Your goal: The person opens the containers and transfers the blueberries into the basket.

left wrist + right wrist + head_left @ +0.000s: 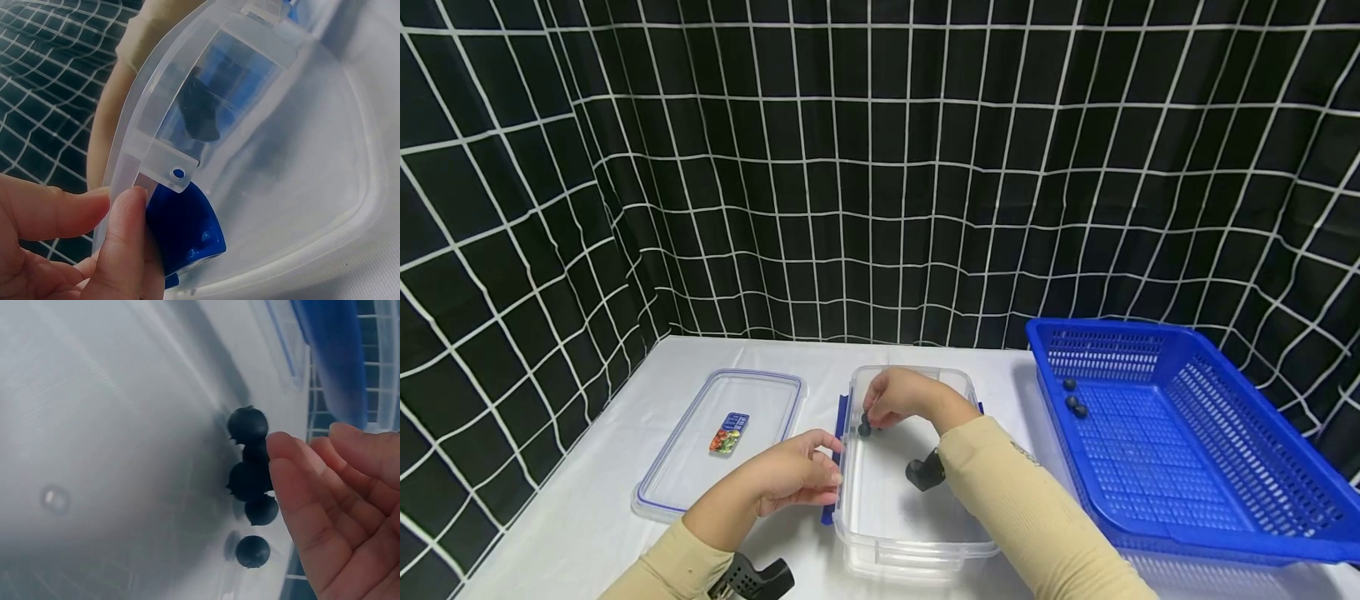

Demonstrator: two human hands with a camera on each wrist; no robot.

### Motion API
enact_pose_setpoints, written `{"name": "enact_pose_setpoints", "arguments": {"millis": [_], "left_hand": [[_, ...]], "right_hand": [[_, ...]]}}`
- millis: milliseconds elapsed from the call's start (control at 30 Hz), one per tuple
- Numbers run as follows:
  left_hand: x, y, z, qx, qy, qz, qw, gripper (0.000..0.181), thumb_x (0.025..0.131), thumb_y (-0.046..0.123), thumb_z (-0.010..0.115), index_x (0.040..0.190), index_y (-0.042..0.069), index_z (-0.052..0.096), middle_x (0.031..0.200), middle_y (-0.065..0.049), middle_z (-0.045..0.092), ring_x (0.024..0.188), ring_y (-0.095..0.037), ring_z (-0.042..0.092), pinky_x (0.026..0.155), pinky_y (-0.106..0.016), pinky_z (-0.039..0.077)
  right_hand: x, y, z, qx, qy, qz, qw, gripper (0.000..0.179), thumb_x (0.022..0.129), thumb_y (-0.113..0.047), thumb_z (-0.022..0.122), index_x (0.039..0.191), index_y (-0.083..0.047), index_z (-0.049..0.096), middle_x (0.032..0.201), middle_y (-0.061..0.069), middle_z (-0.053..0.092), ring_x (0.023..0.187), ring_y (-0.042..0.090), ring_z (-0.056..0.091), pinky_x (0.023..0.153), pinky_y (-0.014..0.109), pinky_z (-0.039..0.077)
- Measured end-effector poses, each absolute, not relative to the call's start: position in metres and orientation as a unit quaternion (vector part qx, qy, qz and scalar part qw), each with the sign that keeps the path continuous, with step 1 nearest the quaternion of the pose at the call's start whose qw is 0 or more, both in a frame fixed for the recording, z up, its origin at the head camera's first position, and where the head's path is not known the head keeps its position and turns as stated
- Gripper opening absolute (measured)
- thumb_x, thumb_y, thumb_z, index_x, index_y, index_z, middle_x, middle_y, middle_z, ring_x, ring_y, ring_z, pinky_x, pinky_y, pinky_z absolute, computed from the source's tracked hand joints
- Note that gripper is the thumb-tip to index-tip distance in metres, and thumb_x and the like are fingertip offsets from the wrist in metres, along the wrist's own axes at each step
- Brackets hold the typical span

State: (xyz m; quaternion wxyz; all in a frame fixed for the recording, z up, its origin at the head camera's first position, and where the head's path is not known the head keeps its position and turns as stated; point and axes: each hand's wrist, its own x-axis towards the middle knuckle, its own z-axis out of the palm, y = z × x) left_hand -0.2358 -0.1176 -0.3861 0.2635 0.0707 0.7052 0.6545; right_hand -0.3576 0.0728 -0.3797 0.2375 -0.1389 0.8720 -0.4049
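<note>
A clear plastic box (917, 500) with blue side latches stands lidless on the table. My left hand (801, 471) pinches its left rim between thumb and fingers, beside a blue latch (187, 225). Inside the box, several blueberries (250, 481) lie clustered along the wall. Over them is my right hand (898, 396), reaching in from above. In the right wrist view its fingertips (290, 481) touch or nearly touch the cluster, partly covering some berries. The thumb (369, 453) stands apart from those fingertips, and no berry shows between them.
A blue perforated basket (1157, 533) stands on the right, with 3 blueberries (1075, 405) at its left side. The box's clear lid (752, 392), bearing a label, lies on the left. Behind the white-covered table (827, 354) hangs a black curtain (880, 192) with a white grid.
</note>
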Motion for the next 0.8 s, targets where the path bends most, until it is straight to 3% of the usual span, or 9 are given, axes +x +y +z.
{"name": "enact_pose_setpoints", "arguments": {"millis": [800], "left_hand": [[-0.2344, -0.1177, -0.3834, 0.074, 0.7, 0.659, 0.265, 0.04, 0.082, -0.006, 0.056, 0.118, -0.002, 0.038, 0.08, -0.009, 0.053, 0.068, -0.015, 0.058, 0.071, -0.027, 0.058]], "right_hand": [[-0.352, 0.0683, -0.3892, -0.18, 0.897, -0.32, 0.246, 0.021, 0.076, 0.007, 0.064, 0.096, 0.004, 0.066, 0.082, 0.007, 0.065, 0.071, 0.014, 0.06, 0.068, 0.025, 0.057]]}}
